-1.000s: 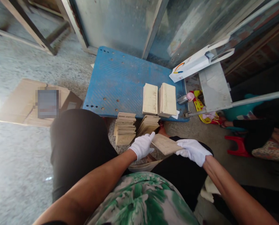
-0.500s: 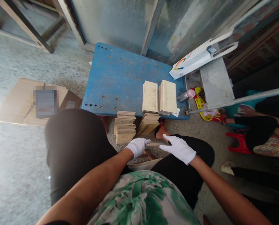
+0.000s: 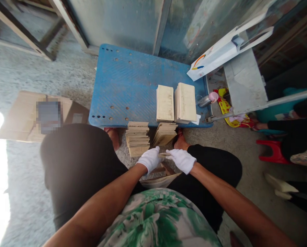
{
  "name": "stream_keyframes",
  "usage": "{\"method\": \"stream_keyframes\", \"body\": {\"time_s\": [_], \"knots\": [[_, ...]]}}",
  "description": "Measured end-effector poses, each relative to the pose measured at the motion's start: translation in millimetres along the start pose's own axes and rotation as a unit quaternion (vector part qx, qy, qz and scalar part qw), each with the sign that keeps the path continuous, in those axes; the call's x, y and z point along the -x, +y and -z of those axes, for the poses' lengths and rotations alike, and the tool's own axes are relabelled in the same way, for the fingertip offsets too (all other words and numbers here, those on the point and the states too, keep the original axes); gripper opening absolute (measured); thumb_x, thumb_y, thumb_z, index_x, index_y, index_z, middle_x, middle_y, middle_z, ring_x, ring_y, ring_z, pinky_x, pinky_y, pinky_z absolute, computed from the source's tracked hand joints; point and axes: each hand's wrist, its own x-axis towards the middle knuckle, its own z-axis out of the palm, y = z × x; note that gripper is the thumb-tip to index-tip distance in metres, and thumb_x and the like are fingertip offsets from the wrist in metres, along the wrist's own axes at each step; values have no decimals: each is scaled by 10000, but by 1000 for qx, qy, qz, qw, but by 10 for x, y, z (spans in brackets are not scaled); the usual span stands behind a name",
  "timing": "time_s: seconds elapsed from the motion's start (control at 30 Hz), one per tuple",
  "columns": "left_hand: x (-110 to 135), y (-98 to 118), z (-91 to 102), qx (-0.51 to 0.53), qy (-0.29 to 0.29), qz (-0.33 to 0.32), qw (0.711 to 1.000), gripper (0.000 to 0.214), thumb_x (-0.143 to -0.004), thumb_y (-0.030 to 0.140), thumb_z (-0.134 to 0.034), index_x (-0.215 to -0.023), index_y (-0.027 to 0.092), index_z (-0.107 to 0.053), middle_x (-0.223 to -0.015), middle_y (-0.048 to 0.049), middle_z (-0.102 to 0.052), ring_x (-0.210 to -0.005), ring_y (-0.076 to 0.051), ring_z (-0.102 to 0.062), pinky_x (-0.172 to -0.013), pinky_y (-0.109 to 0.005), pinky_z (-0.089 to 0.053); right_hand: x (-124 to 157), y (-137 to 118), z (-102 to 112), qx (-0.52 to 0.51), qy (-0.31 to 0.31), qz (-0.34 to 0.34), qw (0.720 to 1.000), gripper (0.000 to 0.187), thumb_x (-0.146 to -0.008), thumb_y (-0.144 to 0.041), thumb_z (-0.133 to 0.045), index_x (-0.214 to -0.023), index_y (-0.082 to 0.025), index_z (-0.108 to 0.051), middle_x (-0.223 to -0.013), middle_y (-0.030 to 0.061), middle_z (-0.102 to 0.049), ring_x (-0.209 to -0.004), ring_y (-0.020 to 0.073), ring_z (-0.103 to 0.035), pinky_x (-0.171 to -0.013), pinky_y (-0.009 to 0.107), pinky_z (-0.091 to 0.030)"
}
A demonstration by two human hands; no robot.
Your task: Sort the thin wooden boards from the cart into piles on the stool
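Between my knees, my left hand [image 3: 149, 160] and my right hand [image 3: 182, 160], both in white gloves, grip opposite ends of a thin wooden board [image 3: 164, 155] seen nearly edge-on. My fingers are closed and hide most of its ends. Just beyond my left hand stands a stack of pale boards [image 3: 137, 140] with uneven edges. A second, leaning stack [image 3: 165, 134] is to its right. Two neater stacks of boards, a left one [image 3: 165, 103] and a right one [image 3: 185, 102], lie side by side on the blue plastic platform [image 3: 127, 85].
A cardboard box [image 3: 16, 116] with a blurred-out object on top stands at left. Beyond the platform's right end are a white paper bag [image 3: 210, 60], a metal cup [image 3: 204, 101], a grey metal panel [image 3: 246, 80] and a red stool [image 3: 272, 151]. Another person sits at far right.
My right hand has moved left and closed on the board's right end; its fingers were spread before. My left hand keeps its hold. The view has shifted slightly.
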Motion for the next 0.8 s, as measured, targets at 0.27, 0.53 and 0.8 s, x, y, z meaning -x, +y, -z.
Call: {"method": "stream_keyframes", "body": {"time_s": [0.27,0.53,0.8], "knots": [[-20,-67,-96,-54,-85,1,995,443,-734,442,-590,-1016,115,-691,-1039,-201,-691,-976,-335,-654,-827,-382,-514,-448,171,-24,0,-22,-32,999,388,-963,-370,-397,-1184,-141,-618,-1153,135,-652,-1033,260,-616,-847,316,-452],[0,6,-69,-58,-104,-17,993,468,-767,486,-528,-1046,144,-683,-1030,-173,-698,-969,-318,-660,-818,-377,-514,-807,374,-44,6,-38,-45,998,349,-941,-392,-444,-1138,-181,-641,-1165,114,-650,-1055,244,-607,-844,289,-434],[26,32,-69,-60,-102,-22,993,444,-784,437,-502,-1059,135,-679,-1048,-187,-693,-980,-329,-656,-822,-390,-510,-1048,407,-82,8,-21,-60,998,303,-913,-398,-495,-1042,-191,-675,-1073,118,-684,-1005,256,-625,-826,304,-437]]}}
